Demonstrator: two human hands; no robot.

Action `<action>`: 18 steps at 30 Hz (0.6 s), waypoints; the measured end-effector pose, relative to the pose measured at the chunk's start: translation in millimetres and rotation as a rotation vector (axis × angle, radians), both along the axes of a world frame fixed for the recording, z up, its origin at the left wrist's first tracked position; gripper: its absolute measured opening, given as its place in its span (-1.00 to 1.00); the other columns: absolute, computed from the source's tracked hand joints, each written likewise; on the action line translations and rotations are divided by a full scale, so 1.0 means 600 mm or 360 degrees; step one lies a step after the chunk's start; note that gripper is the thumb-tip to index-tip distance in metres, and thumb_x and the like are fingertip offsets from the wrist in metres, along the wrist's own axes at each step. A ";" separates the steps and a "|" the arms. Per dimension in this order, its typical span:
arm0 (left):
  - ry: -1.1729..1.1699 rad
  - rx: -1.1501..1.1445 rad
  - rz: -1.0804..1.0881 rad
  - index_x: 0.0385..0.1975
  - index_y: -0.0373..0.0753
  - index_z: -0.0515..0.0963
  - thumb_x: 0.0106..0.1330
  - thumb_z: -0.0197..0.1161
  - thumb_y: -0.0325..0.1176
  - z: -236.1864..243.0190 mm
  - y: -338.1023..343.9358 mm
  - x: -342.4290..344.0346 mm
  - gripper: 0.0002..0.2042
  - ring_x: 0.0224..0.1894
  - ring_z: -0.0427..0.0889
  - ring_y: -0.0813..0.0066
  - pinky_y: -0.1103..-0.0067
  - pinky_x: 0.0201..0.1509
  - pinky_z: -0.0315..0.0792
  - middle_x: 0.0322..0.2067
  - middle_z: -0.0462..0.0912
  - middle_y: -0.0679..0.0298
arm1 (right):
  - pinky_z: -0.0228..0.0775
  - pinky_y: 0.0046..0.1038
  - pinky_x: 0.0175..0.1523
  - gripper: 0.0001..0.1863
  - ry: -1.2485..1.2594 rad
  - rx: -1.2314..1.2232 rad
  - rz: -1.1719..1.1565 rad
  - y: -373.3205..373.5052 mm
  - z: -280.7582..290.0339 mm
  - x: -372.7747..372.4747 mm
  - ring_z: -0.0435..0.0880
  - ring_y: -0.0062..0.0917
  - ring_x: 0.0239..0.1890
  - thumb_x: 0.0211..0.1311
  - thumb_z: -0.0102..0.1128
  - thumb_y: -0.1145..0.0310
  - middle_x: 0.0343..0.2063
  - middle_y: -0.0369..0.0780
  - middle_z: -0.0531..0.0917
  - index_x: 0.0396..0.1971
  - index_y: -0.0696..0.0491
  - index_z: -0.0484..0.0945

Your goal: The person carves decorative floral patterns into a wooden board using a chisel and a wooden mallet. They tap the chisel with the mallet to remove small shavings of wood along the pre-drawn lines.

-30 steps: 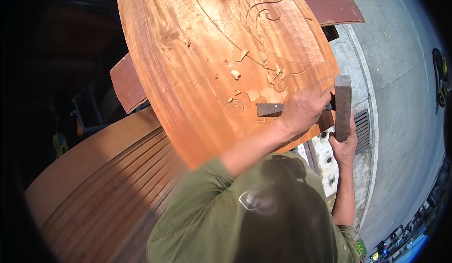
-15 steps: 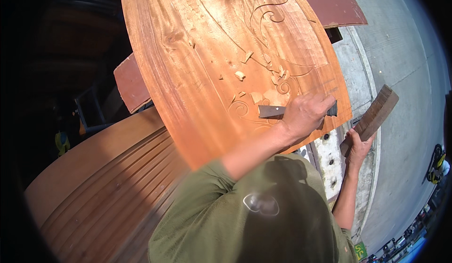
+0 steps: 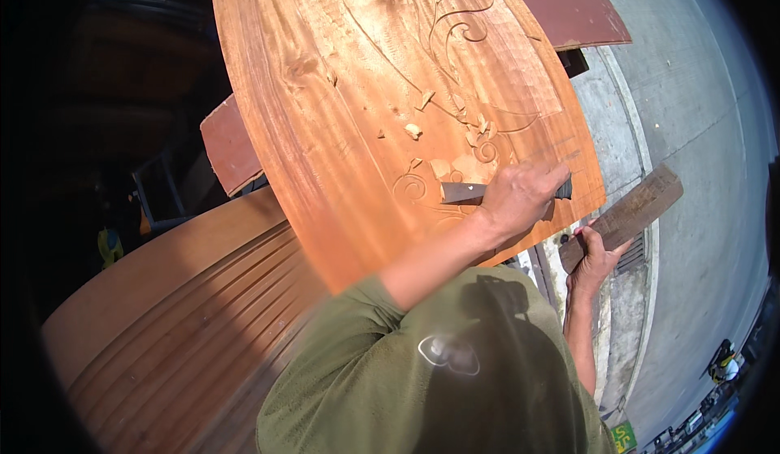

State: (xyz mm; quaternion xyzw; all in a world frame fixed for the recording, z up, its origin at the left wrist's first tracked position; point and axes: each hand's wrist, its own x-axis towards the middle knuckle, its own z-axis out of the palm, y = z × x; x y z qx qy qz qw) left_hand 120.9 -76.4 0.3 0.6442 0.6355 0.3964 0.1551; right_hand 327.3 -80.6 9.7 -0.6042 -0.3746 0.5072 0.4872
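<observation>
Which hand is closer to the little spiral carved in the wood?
Left. The left hand holds the chisel just right of the spiral; the right hand holds a wooden block off the panel.

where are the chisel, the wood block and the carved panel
chisel (image 3: 461, 192), head view, on the flat metal blade left of the left hand
wood block (image 3: 630, 213), head view, on the middle of its long face
carved panel (image 3: 357, 121), head view, on bare wood left of the scrolls

Harsh direct sunlight here, so the carved wood panel (image 3: 390, 88) glows orange and nearly blows out up top. The left side drops into deep shadow. The green sleeve (image 3: 366, 373) is soft and blurry up close. Heavy fisheye bending, black vignette at the corners.
</observation>
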 end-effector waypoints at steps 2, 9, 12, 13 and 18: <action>-0.0091 -0.0203 -0.0059 -0.20 -0.12 0.51 0.10 0.43 -0.44 -0.004 -0.005 0.001 -0.71 -0.38 0.74 0.07 0.24 -0.36 0.59 -0.46 0.61 0.18 | 0.57 -0.42 0.07 -0.30 -0.0645 0.0179 0.0543 -0.041 -0.022 -0.012 0.68 -0.47 -0.15 0.16 0.37 0.52 -0.10 -0.17 0.63 0.33 0.11 0.34; 0.0108 -0.0147 -0.0063 -0.24 -0.16 0.49 0.09 0.46 -0.42 -0.020 -0.012 -0.006 -0.70 -0.38 0.74 0.06 0.24 -0.37 0.59 -0.46 0.62 0.17 | 0.46 -0.39 0.25 -0.12 -0.0199 -0.0261 0.0158 -0.017 -0.024 0.041 0.62 -0.43 0.05 0.14 0.38 0.53 0.06 -0.17 0.62 0.51 0.12 0.25; 0.0099 -0.0148 -0.0097 -0.24 -0.15 0.49 0.09 0.46 -0.42 -0.016 -0.010 -0.006 -0.71 -0.38 0.74 0.07 0.24 -0.37 0.59 -0.46 0.62 0.16 | 0.44 -0.36 0.31 -0.08 -0.0738 -0.0044 0.0819 -0.067 -0.021 -0.009 0.60 -0.43 0.15 0.17 0.37 0.55 0.16 -0.15 0.60 0.56 0.10 0.20; 0.0080 -0.0168 -0.0127 -0.25 -0.17 0.49 0.10 0.40 -0.47 -0.013 -0.012 -0.010 -0.74 -0.38 0.75 0.10 0.26 -0.38 0.61 -0.49 0.63 0.16 | 0.43 -0.35 0.33 -0.05 -0.0698 -0.0064 0.0824 -0.072 -0.029 -0.013 0.59 -0.42 0.18 0.16 0.39 0.55 0.20 -0.15 0.59 0.58 0.09 0.18; 0.0110 -0.0188 -0.0107 -0.22 -0.16 0.48 0.11 0.46 -0.41 -0.032 -0.015 -0.011 -0.70 -0.37 0.75 0.06 0.23 -0.39 0.58 -0.46 0.63 0.14 | 0.56 -0.46 0.00 -0.15 -0.0386 -0.0363 0.0382 -0.019 0.014 0.019 0.67 -0.53 -0.17 0.21 0.32 0.63 -0.10 -0.17 0.64 0.51 0.07 0.20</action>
